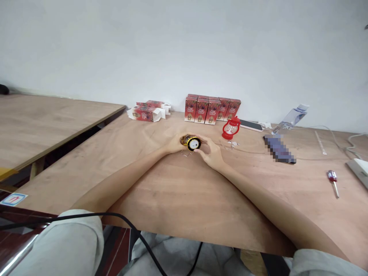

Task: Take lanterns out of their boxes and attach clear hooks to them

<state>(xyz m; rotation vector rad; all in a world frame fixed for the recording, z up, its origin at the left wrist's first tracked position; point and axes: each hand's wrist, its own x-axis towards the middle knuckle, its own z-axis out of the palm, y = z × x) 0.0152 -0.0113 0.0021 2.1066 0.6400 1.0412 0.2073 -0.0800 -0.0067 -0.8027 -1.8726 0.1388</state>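
Observation:
Between my two hands lies a small gold-and-black lantern (186, 140), tipped so that its round base with a white disc faces me. My left hand (174, 144) is closed around the lantern's far end. With thumb and fingers, my right hand (212, 154) grips the rim of the base. A thin bent wire handle (187, 154) shows just below the lantern; whether it is attached I cannot tell. Off to the right stands a red lantern (230, 128), upright, with a clear globe. Some bent wire and small pale pieces (234, 143) lie in front of it.
Several red boxes (202, 110) stand near the wall, and opened boxes (146, 114) lie to their left. Rightward are phones (278, 148) (250, 125), a tilted water bottle (291, 118), a screwdriver (332, 179) and a white device (359, 170). A black cable (117, 216) crosses before me.

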